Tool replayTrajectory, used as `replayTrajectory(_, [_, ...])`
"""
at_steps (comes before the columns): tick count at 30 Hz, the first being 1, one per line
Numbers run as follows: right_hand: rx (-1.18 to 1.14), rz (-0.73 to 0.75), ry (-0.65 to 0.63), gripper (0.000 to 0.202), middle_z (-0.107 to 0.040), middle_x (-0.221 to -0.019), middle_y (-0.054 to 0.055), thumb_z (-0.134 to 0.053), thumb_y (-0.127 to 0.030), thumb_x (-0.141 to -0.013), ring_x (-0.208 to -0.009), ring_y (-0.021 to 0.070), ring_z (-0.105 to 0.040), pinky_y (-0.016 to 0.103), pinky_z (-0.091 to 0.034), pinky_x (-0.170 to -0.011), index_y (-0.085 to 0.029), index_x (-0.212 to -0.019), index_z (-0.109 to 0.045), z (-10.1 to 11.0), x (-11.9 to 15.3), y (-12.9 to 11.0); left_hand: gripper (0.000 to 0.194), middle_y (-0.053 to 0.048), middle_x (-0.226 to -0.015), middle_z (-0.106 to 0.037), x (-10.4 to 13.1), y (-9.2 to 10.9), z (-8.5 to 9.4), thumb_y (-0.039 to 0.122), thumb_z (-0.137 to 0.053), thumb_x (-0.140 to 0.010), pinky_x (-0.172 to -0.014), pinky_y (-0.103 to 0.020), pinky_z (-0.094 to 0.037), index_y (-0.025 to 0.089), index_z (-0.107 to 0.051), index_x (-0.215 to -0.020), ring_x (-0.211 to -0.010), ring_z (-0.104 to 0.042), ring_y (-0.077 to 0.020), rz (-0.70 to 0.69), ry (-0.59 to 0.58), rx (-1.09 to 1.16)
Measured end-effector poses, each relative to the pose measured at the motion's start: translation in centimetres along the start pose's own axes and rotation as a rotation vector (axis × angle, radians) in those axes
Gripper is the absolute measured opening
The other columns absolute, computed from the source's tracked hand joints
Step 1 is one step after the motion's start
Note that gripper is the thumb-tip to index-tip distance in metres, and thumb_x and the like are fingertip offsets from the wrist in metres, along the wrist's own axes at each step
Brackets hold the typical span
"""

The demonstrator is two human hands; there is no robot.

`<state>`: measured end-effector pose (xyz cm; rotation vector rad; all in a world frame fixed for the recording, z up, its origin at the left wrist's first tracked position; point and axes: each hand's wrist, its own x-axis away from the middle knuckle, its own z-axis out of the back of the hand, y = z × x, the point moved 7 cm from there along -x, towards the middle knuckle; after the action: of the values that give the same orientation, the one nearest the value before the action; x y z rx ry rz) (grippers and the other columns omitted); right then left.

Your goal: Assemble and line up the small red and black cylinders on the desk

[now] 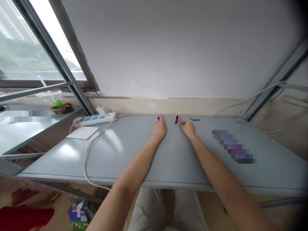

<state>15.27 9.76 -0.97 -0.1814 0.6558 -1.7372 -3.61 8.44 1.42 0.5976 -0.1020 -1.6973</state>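
Observation:
Near the back edge of the grey desk point(134, 154), my left hand point(159, 128) has its index finger stretched out and the other fingers curled. A small red object point(158, 118) shows at those curled fingertips and seems to be gripped by them; its kind is too small to make out. To the right, my right hand point(188, 128) is closed in a pinch, and whatever it pinches is hidden. Between the hands lies a small red-and-black object point(176, 119), just left of my right fingertips and apart from them. Several small dark pieces point(194, 120) sit in a row beyond my right hand.
On the left are a white power strip point(98, 119), a flat white pad point(82, 132) and a white cable point(84, 163) hanging over the front edge. A blurred-out phone-like object point(233, 146) lies at right. The wall point(168, 57) rises behind the desk, between metal posts.

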Motion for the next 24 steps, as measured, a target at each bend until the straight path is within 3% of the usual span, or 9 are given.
replayTrajectory(7, [0.178, 0.03, -0.045, 0.031, -0.065, -0.102, 0.013, -0.051, -0.033, -0.082, -0.096, 0.0245, -0.06, 0.031, -0.044, -0.078, -0.016, -0.103, -0.065, 0.6, 0.9, -1.0, 0.031, -0.015, -0.107, -0.059, -0.3, -0.6, 0.3, 0.018, -0.033, -0.088, -0.077, -0.033, -0.042, 0.017, -0.048, -0.115, -0.092, -0.058, -0.0228, 0.039, 0.059, 0.135])
replayTrajectory(14, [0.345, 0.036, -0.123, 0.031, -0.064, -0.1, 0.02, -0.049, -0.031, -0.083, -0.095, 0.0274, -0.06, 0.033, -0.043, -0.077, -0.01, -0.099, -0.064, 1.4, 2.5, -1.9, 0.019, -0.006, -0.077, -0.062, 0.0, -0.7, -0.6, 0.011, -0.044, -0.082, -0.072, -0.027, -0.041, 0.017, -0.051, -0.098, -0.073, -0.057, -0.015, 0.016, 0.077, 0.503])
replayTrajectory(19, [0.124, 0.084, -0.141, 0.039, -0.066, -0.092, 0.017, -0.034, -0.036, -0.09, -0.087, 0.0235, -0.061, 0.029, -0.041, -0.073, -0.012, -0.09, -0.065, 1.4, 2.6, -3.3, 0.013, 0.001, -0.063, -0.057, 0.5, -0.2, -1.3, 0.01, -0.046, -0.08, -0.06, -0.023, -0.041, 0.016, -0.05, -0.091, -0.05, -0.048, -0.0082, 0.124, -0.004, 0.861])
replayTrajectory(24, [-0.232, 0.056, -0.234, 0.042, -0.061, -0.062, 0.007, -0.032, -0.037, -0.091, -0.061, 0.0153, -0.056, 0.025, -0.038, -0.061, -0.016, -0.069, -0.061, 0.3, 2.5, -3.8, 0.011, 0.002, -0.061, -0.057, 1.0, 0.7, -1.1, 0.009, -0.047, -0.08, -0.052, -0.019, -0.037, 0.016, -0.049, -0.089, -0.044, -0.043, -0.0052, 0.151, -0.079, 1.031])
